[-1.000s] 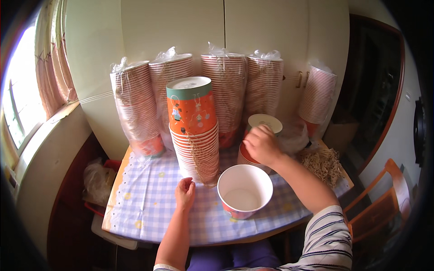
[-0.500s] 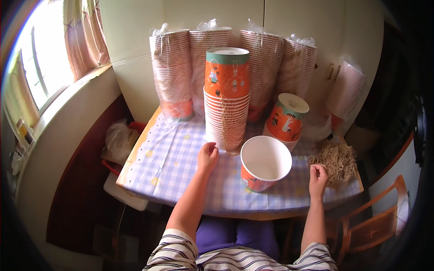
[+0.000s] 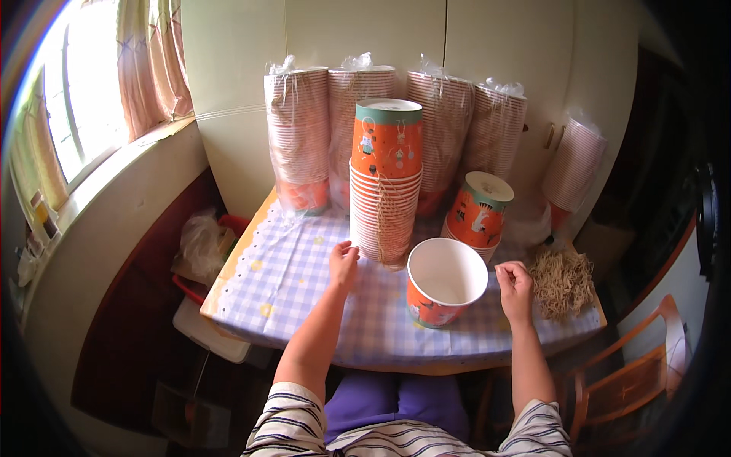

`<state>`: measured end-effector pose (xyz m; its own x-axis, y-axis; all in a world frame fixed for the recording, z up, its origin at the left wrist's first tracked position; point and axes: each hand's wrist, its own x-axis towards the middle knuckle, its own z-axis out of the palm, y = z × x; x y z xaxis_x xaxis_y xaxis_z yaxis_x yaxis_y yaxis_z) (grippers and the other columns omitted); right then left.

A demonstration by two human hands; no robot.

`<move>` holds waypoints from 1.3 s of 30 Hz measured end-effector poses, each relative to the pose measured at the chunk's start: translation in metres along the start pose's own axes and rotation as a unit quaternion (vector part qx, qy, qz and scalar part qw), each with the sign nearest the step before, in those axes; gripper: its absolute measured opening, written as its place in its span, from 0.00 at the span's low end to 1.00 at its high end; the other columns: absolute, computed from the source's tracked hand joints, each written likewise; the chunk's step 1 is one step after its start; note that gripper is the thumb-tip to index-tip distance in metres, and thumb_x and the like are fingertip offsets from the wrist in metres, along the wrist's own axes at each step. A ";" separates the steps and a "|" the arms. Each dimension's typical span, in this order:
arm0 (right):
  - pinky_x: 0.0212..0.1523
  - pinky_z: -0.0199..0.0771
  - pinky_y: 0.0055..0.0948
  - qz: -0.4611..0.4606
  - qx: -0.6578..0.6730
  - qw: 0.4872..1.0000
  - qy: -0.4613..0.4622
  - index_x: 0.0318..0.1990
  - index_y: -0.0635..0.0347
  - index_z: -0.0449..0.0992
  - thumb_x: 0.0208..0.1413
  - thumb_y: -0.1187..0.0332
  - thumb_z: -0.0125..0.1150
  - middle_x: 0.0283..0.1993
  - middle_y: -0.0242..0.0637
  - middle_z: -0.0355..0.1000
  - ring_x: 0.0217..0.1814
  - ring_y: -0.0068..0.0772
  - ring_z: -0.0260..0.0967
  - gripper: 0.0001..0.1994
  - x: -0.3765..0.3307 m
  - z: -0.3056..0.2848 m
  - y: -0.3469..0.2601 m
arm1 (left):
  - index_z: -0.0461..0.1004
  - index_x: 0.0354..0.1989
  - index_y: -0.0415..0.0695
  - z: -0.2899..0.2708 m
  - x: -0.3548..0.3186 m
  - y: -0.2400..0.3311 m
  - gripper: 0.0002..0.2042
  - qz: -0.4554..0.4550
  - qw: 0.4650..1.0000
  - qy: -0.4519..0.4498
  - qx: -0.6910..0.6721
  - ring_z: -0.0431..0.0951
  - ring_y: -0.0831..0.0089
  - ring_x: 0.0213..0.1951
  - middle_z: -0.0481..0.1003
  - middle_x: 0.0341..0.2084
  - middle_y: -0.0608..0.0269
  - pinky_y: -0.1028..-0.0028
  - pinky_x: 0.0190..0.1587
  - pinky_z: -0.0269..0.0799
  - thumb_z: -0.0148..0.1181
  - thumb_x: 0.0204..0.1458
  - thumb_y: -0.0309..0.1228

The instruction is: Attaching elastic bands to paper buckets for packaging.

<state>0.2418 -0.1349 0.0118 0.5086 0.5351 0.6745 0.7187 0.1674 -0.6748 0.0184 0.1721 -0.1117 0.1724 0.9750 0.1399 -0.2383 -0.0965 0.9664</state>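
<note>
Two hands, bare. Left hand [image 3: 344, 264]: fingers loosely bent, just beside the lower left of a tall stack of tubs [image 3: 386, 198]; whether they touch it, or are fully closed, cannot be told. Right hand [image 3: 515, 288]: fingers drawn together, closed, no load visible; a small thing hidden inside cannot be ruled out.

Single tub [image 3: 447, 282], white inside, orange outside, green at the base: upright, mouth up, between the hands; just beside the right fingers, apart from them, farther from the left. Step in hand, by judgement: work at this tub, with no grip on it. Next move, by judgement: a hold would call for right fingers opened and shifted left to the rim.

Outward: tall stack, mouth-down, behind and left of the single tub. Short stack [image 3: 478, 209], mouth-down, behind and right. Heap of tan strands [image 3: 565, 282], one, right of the right hand. Wrapped stacks [image 3: 295, 129], five, clear plastic, at the back. Tabletop [image 3: 259, 282], blue-and-white checked, beneath the single tub and heap.
</note>
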 end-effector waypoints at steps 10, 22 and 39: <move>0.46 0.68 0.32 0.195 0.149 0.948 -0.203 0.57 0.59 0.62 0.59 0.48 0.46 0.54 0.39 0.63 0.52 0.34 0.63 0.27 0.117 0.105 -0.039 | 0.53 0.63 0.45 -0.003 0.054 0.058 0.32 0.029 0.998 -0.052 0.010 0.62 0.63 0.56 0.58 0.60 0.58 0.64 0.53 0.58 0.41 0.56 0.53; 0.60 0.49 0.55 0.430 0.262 0.838 -0.210 0.62 0.55 0.59 0.47 0.26 0.27 0.62 0.46 0.60 0.63 0.46 0.55 0.46 0.164 0.198 -0.013 | 0.44 0.65 0.37 0.054 0.077 0.124 0.30 0.047 0.941 -0.303 -0.142 0.44 0.66 0.67 0.46 0.66 0.53 0.71 0.66 0.39 0.31 0.62 0.46; 0.58 0.55 0.53 0.393 0.290 0.829 -0.271 0.59 0.54 0.64 0.46 0.25 0.29 0.58 0.44 0.64 0.60 0.44 0.60 0.46 0.169 0.189 -0.018 | 0.46 0.65 0.40 0.060 0.042 0.129 0.27 0.093 0.969 -0.188 -0.130 0.50 0.69 0.65 0.52 0.63 0.57 0.71 0.64 0.45 0.40 0.61 0.41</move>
<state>0.2257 0.1091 0.0816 0.3108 0.9353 -0.1693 -0.1633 -0.1229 -0.9789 0.0522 0.1891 0.0315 0.4283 0.7985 0.4231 -0.5231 -0.1627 0.8366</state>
